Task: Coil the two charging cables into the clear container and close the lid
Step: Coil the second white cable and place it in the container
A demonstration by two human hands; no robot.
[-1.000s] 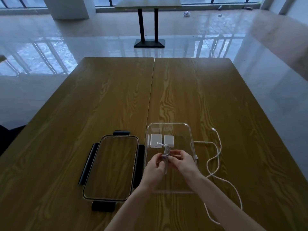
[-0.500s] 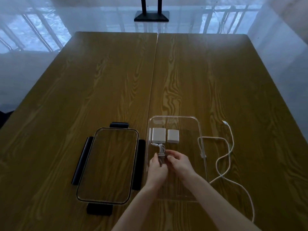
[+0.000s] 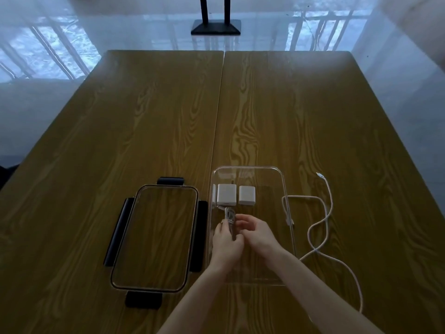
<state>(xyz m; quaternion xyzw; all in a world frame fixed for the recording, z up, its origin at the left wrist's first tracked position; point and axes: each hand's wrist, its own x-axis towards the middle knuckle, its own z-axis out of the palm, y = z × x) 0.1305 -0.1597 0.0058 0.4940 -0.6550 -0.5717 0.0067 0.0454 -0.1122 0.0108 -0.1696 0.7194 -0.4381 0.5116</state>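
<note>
Bundled cable (image 3: 229, 216) sits inside the clear container (image 3: 287, 227), at its left side, just in front of two white chargers (image 3: 226, 194). Left hand (image 3: 226, 247) grips the bundle with curled fingers; right hand (image 3: 258, 233) has fingers bent beside it, and whether they hold the cable cannot be told. Second cable (image 3: 321, 233) lies loose right of the container, one end draped over its rim. Lid (image 3: 155, 239) lies flat left of the container on the wooden table (image 3: 120, 141).
</note>
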